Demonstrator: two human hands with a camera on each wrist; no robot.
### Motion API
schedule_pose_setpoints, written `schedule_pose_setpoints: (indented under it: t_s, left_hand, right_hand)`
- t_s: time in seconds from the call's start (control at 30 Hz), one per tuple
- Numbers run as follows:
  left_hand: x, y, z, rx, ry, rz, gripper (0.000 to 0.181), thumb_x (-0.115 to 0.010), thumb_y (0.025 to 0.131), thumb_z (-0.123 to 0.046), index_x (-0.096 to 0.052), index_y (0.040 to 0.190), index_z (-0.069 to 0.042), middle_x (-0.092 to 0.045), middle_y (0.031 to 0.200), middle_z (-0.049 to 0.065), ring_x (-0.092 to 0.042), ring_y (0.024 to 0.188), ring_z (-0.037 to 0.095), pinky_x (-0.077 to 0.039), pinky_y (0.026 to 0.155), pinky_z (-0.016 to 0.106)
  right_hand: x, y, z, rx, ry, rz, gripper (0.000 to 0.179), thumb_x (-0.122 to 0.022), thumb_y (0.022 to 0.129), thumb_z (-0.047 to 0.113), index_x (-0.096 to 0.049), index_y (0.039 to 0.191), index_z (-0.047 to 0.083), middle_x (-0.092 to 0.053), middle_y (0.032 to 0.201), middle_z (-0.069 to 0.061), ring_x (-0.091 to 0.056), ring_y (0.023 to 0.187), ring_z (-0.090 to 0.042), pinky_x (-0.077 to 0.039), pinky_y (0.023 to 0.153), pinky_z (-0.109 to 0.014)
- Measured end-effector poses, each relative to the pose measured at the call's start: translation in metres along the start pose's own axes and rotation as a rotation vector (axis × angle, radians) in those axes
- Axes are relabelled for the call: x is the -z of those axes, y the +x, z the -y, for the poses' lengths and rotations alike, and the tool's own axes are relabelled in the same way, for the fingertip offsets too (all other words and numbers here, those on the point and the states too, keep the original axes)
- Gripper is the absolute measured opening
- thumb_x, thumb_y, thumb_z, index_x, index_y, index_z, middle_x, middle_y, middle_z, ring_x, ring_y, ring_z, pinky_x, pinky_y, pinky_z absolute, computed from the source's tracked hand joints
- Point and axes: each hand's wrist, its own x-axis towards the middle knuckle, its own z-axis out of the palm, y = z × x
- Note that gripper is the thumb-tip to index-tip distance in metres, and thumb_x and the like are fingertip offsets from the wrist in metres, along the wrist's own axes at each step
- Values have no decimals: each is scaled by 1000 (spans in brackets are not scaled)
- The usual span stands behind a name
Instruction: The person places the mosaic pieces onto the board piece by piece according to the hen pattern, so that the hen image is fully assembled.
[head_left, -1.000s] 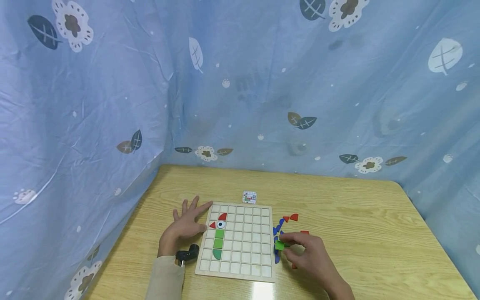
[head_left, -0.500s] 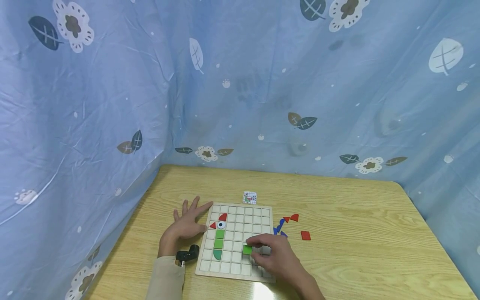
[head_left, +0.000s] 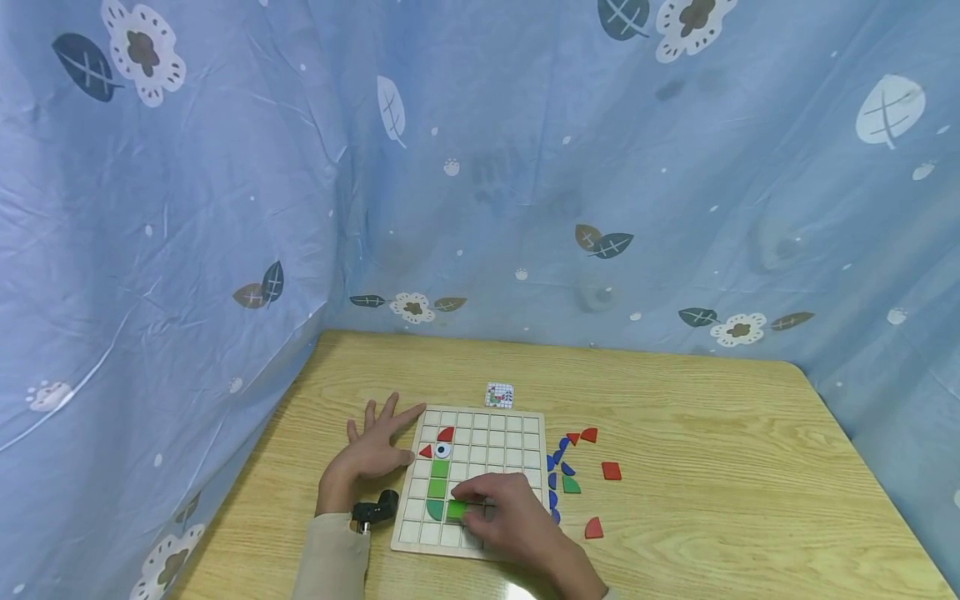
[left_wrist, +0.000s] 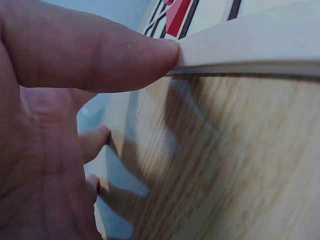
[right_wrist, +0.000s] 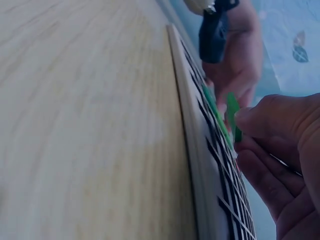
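A wooden grid board [head_left: 480, 450] lies on the table with coloured tiles in its left columns: a red quarter-circle [head_left: 446, 434], a red triangle [head_left: 426, 451], an eye tile [head_left: 442, 450], two green squares [head_left: 439, 469] and a dark green quarter-circle [head_left: 435, 509]. Between thumb and fingers my right hand [head_left: 513, 517] pinches another green square tile [head_left: 456, 510], just right of the dark green piece; the right wrist view shows it tilted above the board. My left hand [head_left: 375, 448] rests at the board's left edge, fingers spread, its thumb [left_wrist: 150, 55] touching the side.
Right of the board lie several blue pieces [head_left: 553, 481], a green quarter-circle [head_left: 572, 485], a red square [head_left: 611, 472] and other red pieces [head_left: 593, 528]. A small pattern card [head_left: 499, 395] lies behind the board. Blue curtain [head_left: 525, 167] surrounds the table.
My right hand has carried the green square tile leftward from the loose pieces, across the board to beside the dark green quarter-circle. The left hand has stayed in place.
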Motion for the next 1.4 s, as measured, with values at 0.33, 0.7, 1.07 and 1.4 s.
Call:
schedule_pose_setpoints:
  t_s: [0.33, 0.7, 1.07, 1.4]
  left_hand:
    - [0, 0, 0, -2, -3, -13, 85, -74, 88, -12, -47, 168, -22, -6, 183, 26, 14, 164, 61, 19, 120, 85]
    - [0, 1, 0, -3, -5, -4, 84, -74, 88, -12, -47, 168, -21, -5, 183, 26, 15, 164, 60, 20, 120, 85]
    - [0, 0, -1, 0, -2, -6, 84, -72, 88, -10, -46, 168, -20, -4, 183, 26, 15, 164, 60, 20, 120, 84]
    - [0, 0, 0, -2, -4, 4, 84, -74, 91, -11, -45, 169, -21, -3, 183, 25, 16, 164, 60, 19, 119, 85]
  right_hand:
    - [-9, 4, 2, -10, -143, 29, 31, -81, 90, 0, -84, 118, 12, -84, 114, 4, -75, 110, -4, -62, 98, -27]
    - [-13, 8, 5, 56, -114, 44, 25, -83, 92, 0, -85, 114, 13, -84, 111, 6, -73, 104, 0, -61, 92, -20]
    - [-12, 11, 6, 27, -121, 83, 23, -82, 94, 3, -85, 112, 16, -83, 111, 10, -72, 105, 3, -60, 93, -19]
    - [29, -14, -17, -70, 41, -10, 20, -84, 93, 7, -85, 112, 15, -85, 108, 6, -79, 98, -10, -64, 90, -30]
